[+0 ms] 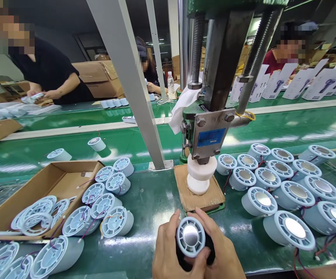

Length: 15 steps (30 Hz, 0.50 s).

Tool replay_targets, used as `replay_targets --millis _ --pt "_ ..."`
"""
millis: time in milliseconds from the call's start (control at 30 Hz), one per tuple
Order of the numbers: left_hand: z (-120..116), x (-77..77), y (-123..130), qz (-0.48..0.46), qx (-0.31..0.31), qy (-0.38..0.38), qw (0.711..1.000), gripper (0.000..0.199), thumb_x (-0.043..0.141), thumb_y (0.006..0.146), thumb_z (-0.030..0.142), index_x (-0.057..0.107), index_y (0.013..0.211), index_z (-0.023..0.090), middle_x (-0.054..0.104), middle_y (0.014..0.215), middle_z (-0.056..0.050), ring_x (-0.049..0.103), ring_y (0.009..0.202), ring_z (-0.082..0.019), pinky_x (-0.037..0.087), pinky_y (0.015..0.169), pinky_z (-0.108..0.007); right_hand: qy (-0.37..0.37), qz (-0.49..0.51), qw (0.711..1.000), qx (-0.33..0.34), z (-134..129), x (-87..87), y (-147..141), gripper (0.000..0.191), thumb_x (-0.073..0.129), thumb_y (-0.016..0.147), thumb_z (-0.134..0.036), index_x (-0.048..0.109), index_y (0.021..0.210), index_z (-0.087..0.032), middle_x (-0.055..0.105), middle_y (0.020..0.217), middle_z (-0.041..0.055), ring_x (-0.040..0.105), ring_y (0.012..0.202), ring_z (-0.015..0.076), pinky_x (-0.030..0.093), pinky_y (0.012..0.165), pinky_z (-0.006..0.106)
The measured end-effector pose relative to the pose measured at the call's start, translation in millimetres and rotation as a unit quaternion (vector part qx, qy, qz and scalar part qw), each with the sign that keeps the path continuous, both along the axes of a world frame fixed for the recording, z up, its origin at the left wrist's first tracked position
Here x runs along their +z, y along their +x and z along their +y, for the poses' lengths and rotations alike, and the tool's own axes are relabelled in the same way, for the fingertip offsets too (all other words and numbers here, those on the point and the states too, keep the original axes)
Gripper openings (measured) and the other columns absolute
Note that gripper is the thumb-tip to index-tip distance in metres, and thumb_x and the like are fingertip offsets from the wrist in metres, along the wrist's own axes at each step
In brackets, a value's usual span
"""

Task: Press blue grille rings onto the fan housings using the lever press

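Low in the middle, a round light-blue fan housing [190, 237] with a silver disc at its centre is cupped between my two hands. My left hand [166, 246] wraps its left side. My right hand [221, 248] closes round the other side, thumb near the lower rim. Something black [211, 252] shows under and beside the housing; I cannot make out what it is. Just beyond my fingertips, a cardboard-topped pad [182, 186] lies beneath the white plastic head [202, 167] of a green press [210, 133].
Blue housings with silver discs [298, 193] crowd the right; open-spoked ones with wires [117, 221] stand left. A cardboard box [66, 170] holds white rings [37, 217]. A grey post [127, 73] rises beside the press. Beyond the green conveyor [121, 139] are co-workers and white cartons [290, 83].
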<state>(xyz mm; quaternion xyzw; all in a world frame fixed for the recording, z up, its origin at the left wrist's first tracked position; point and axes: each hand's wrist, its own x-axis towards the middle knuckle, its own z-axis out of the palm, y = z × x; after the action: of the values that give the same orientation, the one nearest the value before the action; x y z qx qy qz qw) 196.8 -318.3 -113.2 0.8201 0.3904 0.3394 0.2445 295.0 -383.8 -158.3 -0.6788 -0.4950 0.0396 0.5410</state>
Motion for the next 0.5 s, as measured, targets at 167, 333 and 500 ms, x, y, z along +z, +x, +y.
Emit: replay_targets --millis 167,333,500 --pt "2.6 -13.9 -4.9 0.021 -0.077 -0.021 0.997 0.057 0.051 0.09 0.029 0.041 0.145 0.021 0.055 0.128 -0.013 0.058 0.116 -0.027 0.054 0.09 -0.038 0.012 -0.083 0.996 0.011 4.8 10.3 6.8 0.061 0.053 0.076 -0.008 0.045 0.135 -0.019 0.064 0.122 0.0073 0.062 0.111 0.0173 0.055 0.093 0.025" --pt "10.0 -14.2 -12.3 0.037 -0.145 0.015 0.989 0.054 0.03 0.098 0.022 0.03 0.152 0.023 0.048 0.146 -0.011 0.047 0.133 -0.026 0.044 0.106 -0.041 -0.045 -0.1 0.992 0.059 -4.1 13.0 7.9 0.076 0.052 0.073 -0.009 0.032 0.146 -0.018 0.055 0.135 0.0093 0.056 0.124 0.02 0.052 0.1 0.03" --pt "14.3 -15.2 -15.5 0.046 -0.154 0.047 0.986 0.06 0.028 0.096 0.016 0.021 0.155 0.026 0.048 0.148 -0.009 0.049 0.133 -0.025 0.047 0.103 -0.042 -0.07 -0.076 0.991 -0.088 -25.3 -3.3 -10.7 0.063 0.053 0.074 -0.01 0.039 0.135 -0.017 0.06 0.122 0.0099 0.063 0.107 0.0201 0.055 0.085 0.028"
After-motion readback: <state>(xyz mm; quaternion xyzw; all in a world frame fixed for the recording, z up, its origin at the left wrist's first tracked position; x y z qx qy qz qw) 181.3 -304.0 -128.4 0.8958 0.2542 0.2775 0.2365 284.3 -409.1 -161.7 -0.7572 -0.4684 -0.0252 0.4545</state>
